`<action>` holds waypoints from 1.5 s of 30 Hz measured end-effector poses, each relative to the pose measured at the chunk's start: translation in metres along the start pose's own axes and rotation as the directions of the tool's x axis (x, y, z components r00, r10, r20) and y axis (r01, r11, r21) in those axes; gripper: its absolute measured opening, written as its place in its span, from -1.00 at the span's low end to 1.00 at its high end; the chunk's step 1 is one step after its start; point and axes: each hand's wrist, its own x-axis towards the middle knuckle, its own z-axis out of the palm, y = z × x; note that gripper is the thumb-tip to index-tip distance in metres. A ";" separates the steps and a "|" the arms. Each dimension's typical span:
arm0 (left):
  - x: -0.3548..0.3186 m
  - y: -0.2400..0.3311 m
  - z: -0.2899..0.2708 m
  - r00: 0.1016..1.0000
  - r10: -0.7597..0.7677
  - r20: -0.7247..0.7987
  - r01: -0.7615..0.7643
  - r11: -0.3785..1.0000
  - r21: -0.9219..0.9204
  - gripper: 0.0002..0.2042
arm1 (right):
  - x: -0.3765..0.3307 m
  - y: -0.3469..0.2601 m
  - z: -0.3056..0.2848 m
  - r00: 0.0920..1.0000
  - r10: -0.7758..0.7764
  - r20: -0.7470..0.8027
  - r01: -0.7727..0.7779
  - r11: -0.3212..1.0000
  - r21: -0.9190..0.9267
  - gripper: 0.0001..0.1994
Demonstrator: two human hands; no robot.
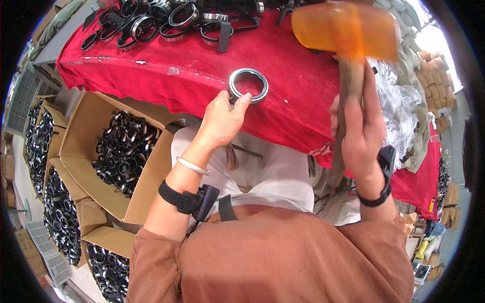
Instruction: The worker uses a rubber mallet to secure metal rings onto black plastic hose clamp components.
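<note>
Between the thumb and fingers of my left hand (pixel 222 117) is a round ring (pixel 259 95) with a silver rim and black inside. The ring rests near the front edge of a table spread with red cloth (pixel 197 65). My right hand (pixel 361 126) is wrapped round the wooden handle of a mallet (pixel 348 33), raised at the right. Its translucent orange head is slightly smeared by motion and stands apart from the ring.
Many black and silver rings (pixel 174 22) lie heaped at the back of the table. An open cardboard box (pixel 76 136) at the left holds more of them, with further full boxes beyond. Clear plastic bags (pixel 396 108) lie at the right.
</note>
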 end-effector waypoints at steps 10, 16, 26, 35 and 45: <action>0.002 -0.006 0.005 0.973 -0.178 0.147 0.223 0.890 -0.397 -0.60 | -0.041 0.044 -0.004 0.936 0.095 0.338 0.012 0.954 -0.301 -0.44; -0.001 0.008 -0.002 0.941 -0.255 0.221 0.337 0.719 -0.607 -0.66 | 0.034 -0.010 -0.006 0.895 0.254 0.367 -0.198 0.963 -0.184 -0.54; 0.004 -0.004 0.012 0.959 -0.284 -0.006 0.259 0.883 -0.391 -0.55 | 0.075 0.020 0.050 0.755 0.102 0.648 0.098 0.959 -0.265 -0.54; 0.004 -0.011 0.013 0.973 -0.232 0.012 0.219 0.899 -0.378 -0.56 | 0.054 0.043 0.033 0.894 -0.049 0.445 0.117 0.985 -0.126 -0.51; 0.000 -0.012 0.010 0.953 -0.288 0.092 0.296 0.823 -0.486 -0.77 | 0.068 0.005 0.020 0.956 0.144 0.255 -0.185 0.972 0.145 -0.51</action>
